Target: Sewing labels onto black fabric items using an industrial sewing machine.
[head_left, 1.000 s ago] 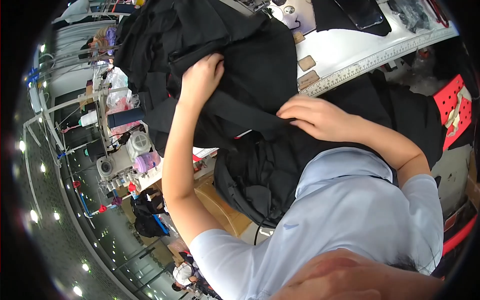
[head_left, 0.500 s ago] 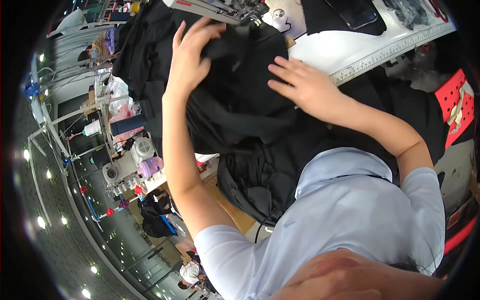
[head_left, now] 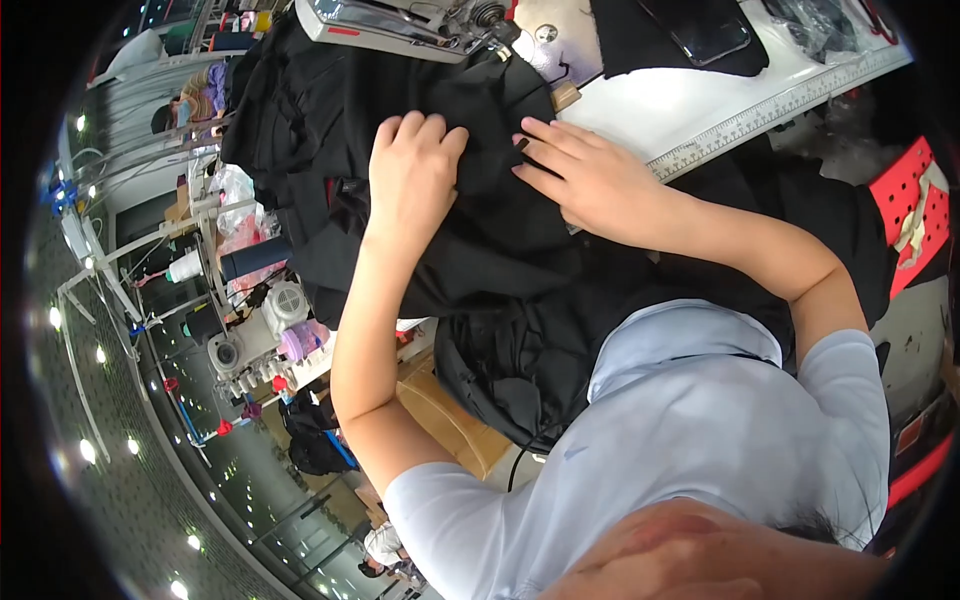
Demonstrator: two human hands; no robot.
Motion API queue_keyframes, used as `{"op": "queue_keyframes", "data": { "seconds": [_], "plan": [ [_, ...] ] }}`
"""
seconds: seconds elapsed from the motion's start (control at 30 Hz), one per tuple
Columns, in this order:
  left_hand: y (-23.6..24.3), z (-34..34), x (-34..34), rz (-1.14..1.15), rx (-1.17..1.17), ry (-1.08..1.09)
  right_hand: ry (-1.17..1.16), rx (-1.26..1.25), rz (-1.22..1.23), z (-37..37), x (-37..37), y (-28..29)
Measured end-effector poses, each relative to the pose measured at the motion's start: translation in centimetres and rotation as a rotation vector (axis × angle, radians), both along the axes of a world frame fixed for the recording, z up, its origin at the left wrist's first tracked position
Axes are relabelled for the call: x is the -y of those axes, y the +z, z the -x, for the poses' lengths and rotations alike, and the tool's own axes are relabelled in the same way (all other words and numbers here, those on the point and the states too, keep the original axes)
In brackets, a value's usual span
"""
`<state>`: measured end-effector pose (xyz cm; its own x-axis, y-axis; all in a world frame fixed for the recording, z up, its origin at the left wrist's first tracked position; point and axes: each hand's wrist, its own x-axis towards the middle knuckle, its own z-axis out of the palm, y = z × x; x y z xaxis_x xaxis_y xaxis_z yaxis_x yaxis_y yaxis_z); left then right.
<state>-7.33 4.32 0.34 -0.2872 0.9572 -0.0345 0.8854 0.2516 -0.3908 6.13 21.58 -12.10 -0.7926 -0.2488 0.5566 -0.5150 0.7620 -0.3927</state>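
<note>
Black cloth (head_left: 480,235) lies bunched over the work surface and down onto my lap. My left hand (head_left: 415,175) is on top of it, fingers bent and closed on the fabric. To its right, my right hand (head_left: 595,185) rests on the cloth with fingers stretched out and slightly apart. A small dark tip shows between two of its fingers; what it belongs to I cannot make out. Beyond both hands stands the sewing machine head (head_left: 390,28), its needle area over the far edge of the cloth.
A ruler strip (head_left: 780,112) runs along the white table's near edge. A phone (head_left: 697,28) lies on black fabric at the far right, beside a clear plastic bag (head_left: 820,30). At left are another machine (head_left: 265,320) and a thread cone (head_left: 185,265). A red perforated piece (head_left: 912,215) hangs right.
My left hand has come down and nearer, from open fingers by the machine to closed on the cloth. My right hand has shifted slightly left. The cloth has moved a little.
</note>
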Motion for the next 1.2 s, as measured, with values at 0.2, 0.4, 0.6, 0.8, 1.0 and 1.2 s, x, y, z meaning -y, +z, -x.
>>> {"op": "queue_keyframes", "data": {
  "seconds": [0.2, 0.4, 0.6, 0.8, 1.0, 1.2],
  "plan": [
    [-0.9, 0.3, -0.9, -0.269, 0.293, -0.01, -0.049, 0.039, -0.074, 0.4, 1.1, -0.2],
    [-4.5, -1.8, -2.9, -0.431, 0.42, 0.067, 0.118, 0.325, -0.064, 0.4, 1.6, 0.7],
    [-4.7, -1.0, -2.8, -0.293, 0.163, 0.14, 0.006, -0.076, 0.002, -0.6, 1.3, -1.0],
    [-5.3, -0.5, -3.7, -0.398, 0.071, 0.105, 0.017, -0.086, 0.003, -0.6, 1.2, -0.8],
    [-6.1, -0.2, -4.2, -0.488, 0.211, -0.121, 0.027, -0.066, 0.005, -0.8, 1.2, -0.8],
    [-6.3, 0.2, -3.1, -0.319, 0.099, -0.167, 0.103, -0.039, 0.072, -0.9, 0.9, -1.0]
  ]
}}
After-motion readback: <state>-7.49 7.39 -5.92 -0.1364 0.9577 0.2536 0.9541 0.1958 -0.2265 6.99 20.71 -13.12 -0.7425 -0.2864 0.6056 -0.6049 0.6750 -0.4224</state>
